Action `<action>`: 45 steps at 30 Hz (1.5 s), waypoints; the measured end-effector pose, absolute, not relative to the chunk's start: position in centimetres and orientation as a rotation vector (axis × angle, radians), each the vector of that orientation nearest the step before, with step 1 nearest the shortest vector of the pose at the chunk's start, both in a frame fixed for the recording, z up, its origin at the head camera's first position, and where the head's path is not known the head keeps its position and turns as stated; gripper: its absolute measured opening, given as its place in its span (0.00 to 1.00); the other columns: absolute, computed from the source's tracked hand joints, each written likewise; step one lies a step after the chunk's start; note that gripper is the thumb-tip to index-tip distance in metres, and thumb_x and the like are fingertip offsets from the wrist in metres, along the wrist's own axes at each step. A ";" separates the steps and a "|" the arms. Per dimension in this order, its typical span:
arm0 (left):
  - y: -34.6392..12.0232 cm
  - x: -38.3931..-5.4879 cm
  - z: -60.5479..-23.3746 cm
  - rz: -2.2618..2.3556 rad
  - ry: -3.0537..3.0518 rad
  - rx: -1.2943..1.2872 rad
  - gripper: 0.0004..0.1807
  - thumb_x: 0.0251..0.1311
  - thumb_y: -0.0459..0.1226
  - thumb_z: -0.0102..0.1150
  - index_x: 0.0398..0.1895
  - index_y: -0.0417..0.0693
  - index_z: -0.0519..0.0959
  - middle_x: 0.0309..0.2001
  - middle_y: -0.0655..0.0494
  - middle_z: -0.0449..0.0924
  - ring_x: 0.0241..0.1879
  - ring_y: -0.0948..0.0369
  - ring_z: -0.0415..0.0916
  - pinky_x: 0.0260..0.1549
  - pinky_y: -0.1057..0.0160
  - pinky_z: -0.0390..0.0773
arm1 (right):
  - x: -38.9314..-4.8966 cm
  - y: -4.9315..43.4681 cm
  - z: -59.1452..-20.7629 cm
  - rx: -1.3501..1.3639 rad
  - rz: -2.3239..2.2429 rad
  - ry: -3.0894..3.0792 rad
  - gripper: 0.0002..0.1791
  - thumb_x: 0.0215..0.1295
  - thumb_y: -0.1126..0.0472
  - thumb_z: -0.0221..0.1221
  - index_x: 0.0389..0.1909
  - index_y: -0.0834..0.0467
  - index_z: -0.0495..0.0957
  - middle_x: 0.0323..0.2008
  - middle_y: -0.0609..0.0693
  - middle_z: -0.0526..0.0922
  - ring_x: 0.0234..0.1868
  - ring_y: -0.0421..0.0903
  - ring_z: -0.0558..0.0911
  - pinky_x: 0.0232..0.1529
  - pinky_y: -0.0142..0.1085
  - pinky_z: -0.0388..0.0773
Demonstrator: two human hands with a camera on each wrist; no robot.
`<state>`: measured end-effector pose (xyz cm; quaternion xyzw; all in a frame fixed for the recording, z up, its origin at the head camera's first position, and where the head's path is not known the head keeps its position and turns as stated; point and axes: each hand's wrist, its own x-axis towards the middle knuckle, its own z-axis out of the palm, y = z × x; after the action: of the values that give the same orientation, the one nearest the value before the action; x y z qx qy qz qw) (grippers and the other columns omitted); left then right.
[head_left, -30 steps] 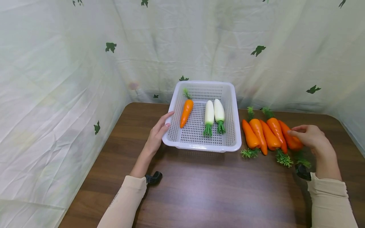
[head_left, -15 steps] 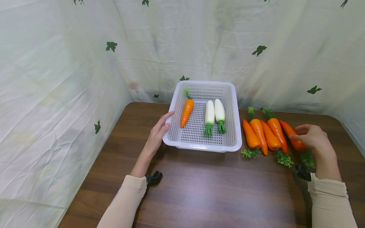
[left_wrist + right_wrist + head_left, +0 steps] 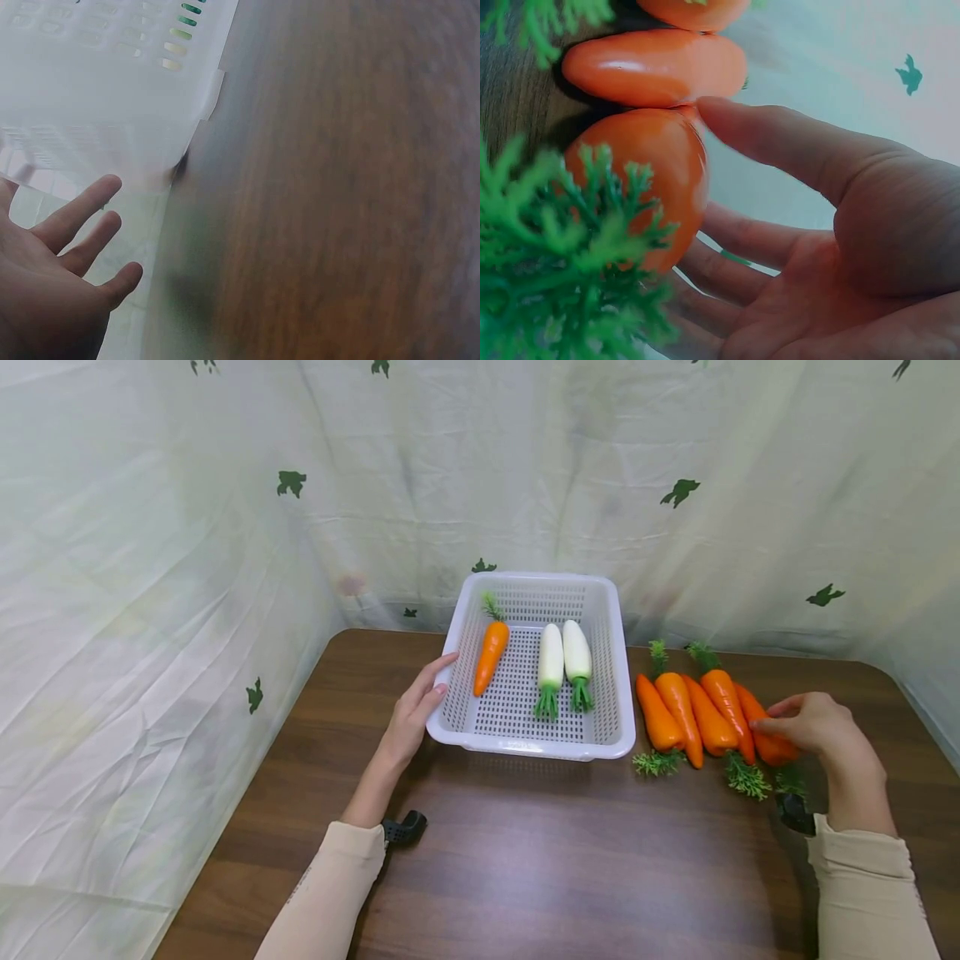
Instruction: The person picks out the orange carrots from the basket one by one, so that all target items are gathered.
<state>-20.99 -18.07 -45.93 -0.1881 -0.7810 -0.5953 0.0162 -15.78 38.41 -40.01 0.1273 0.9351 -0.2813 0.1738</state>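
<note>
At the right of the head view my right hand point(image 3: 821, 727) holds the rightmost orange carrot point(image 3: 772, 739) between thumb and fingers, close against a row of several carrots point(image 3: 708, 714). In the right wrist view the thumb lies over this carrot's point(image 3: 645, 142) upper side and the fingers along its far side; its green leaves point(image 3: 577, 255) hang in front. My left hand point(image 3: 408, 714) rests its straight fingers at the left rim of a white plastic basket point(image 3: 528, 746). One carrot point(image 3: 492, 656) and two white radishes with green tops point(image 3: 551, 656) lie inside.
The basket stands near the back of a brown wooden table point(image 3: 540, 852). A pale curtain with green leaf shapes point(image 3: 480, 485) hangs behind and to the left. Leaf tufts point(image 3: 747, 779) stick out from the carrots at both ends of the row.
The right hand shifted the rightmost carrot slightly right, then back left until it lay close beside its neighbour. The left hand and basket stayed in place.
</note>
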 end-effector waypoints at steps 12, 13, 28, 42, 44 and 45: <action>-18.1 -21.0 -45.9 -1.865 -2.417 -0.582 0.26 0.81 0.45 0.44 0.79 0.65 0.67 0.75 0.49 0.70 0.60 0.44 0.77 0.50 0.64 0.82 | -15.4 37.5 -39.4 0.435 -0.889 2.793 0.48 0.77 0.33 0.50 0.69 0.76 0.64 0.66 0.81 0.65 0.59 0.77 0.69 0.53 0.67 0.74; -18.1 -21.0 -45.9 -1.864 -2.418 -0.580 0.26 0.81 0.45 0.44 0.79 0.65 0.67 0.75 0.49 0.70 0.60 0.44 0.77 0.50 0.64 0.82 | -15.4 37.3 -39.2 0.441 -0.917 2.809 0.49 0.76 0.32 0.50 0.71 0.75 0.63 0.67 0.81 0.65 0.61 0.77 0.68 0.56 0.69 0.72; -18.1 -20.7 -45.6 -1.891 -2.407 -0.575 0.27 0.81 0.44 0.44 0.80 0.63 0.66 0.76 0.51 0.68 0.60 0.43 0.77 0.49 0.64 0.82 | -17.4 30.5 -37.1 0.229 -1.986 2.381 0.36 0.74 0.46 0.63 0.74 0.61 0.64 0.54 0.37 0.75 0.51 0.31 0.80 0.55 0.25 0.80; -18.2 -20.9 -46.0 -1.884 -2.389 -0.596 0.26 0.81 0.43 0.44 0.80 0.62 0.67 0.77 0.51 0.68 0.62 0.44 0.75 0.50 0.65 0.81 | -23.0 23.1 -31.1 0.122 -1.935 2.139 0.48 0.75 0.39 0.58 0.84 0.60 0.52 0.65 0.46 0.74 0.67 0.44 0.75 0.78 0.47 0.63; -18.1 -21.0 -46.1 -1.896 -2.386 -0.601 0.26 0.81 0.43 0.44 0.80 0.62 0.67 0.77 0.51 0.68 0.62 0.44 0.76 0.50 0.65 0.81 | -23.7 22.3 -30.6 0.128 -1.995 2.021 0.46 0.75 0.42 0.60 0.83 0.58 0.54 0.64 0.47 0.76 0.65 0.44 0.77 0.79 0.47 0.62; -18.0 -21.0 -46.1 -1.904 -2.384 -0.601 0.26 0.81 0.43 0.44 0.80 0.62 0.67 0.77 0.50 0.68 0.62 0.44 0.75 0.50 0.65 0.81 | -24.0 21.8 -30.5 0.139 -2.021 1.969 0.45 0.75 0.44 0.61 0.83 0.58 0.55 0.64 0.48 0.76 0.64 0.44 0.78 0.78 0.47 0.62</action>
<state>-20.99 -18.05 -46.12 -0.1931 -0.7666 -0.6122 0.0161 -24.00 21.83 -30.52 0.0486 0.6884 -0.7064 0.1574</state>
